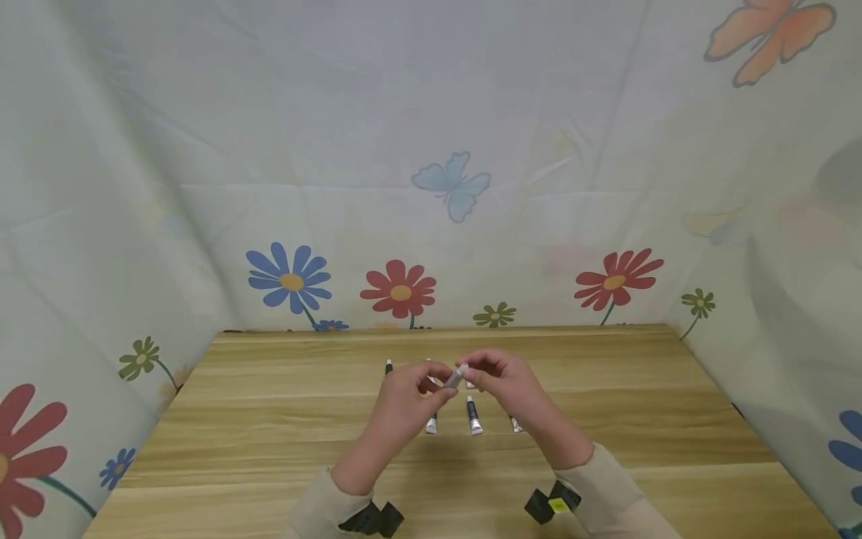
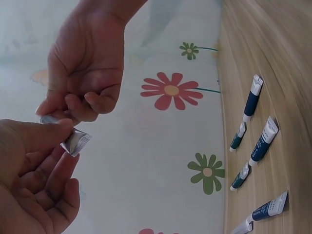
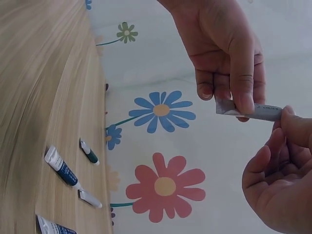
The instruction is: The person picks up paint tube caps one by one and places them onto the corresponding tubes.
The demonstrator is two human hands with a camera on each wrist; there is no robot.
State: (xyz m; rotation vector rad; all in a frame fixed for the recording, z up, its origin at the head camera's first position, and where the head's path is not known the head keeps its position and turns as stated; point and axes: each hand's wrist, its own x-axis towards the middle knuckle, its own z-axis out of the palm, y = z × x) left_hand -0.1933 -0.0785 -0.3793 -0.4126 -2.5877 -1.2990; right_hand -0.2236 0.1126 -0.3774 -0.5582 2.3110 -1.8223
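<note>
A small grey tube with a silver crimped end (image 3: 263, 112) is held up above the table between both hands. My left hand (image 1: 404, 397) pinches it between thumb and fingers near the flat crimped end. At the opposite, whitish end, my right hand (image 1: 508, 382) pinches with thumb and forefinger, covering that tip in the right wrist view. Below the hands, a dark-blue-labelled tube (image 1: 474, 415) lies with its silver end toward me. Beside it are another tube (image 1: 431, 425) and one partly hidden by the right hand (image 1: 515, 424).
Farther back lies a dark-capped tube (image 1: 388, 367), mostly behind the left hand. Green-labelled tubes (image 2: 238, 137) and a grey-white one (image 3: 90, 198) form the back row on the wooden table (image 1: 236, 427). A flower-printed cloth (image 1: 337, 209) encloses the table's back and sides.
</note>
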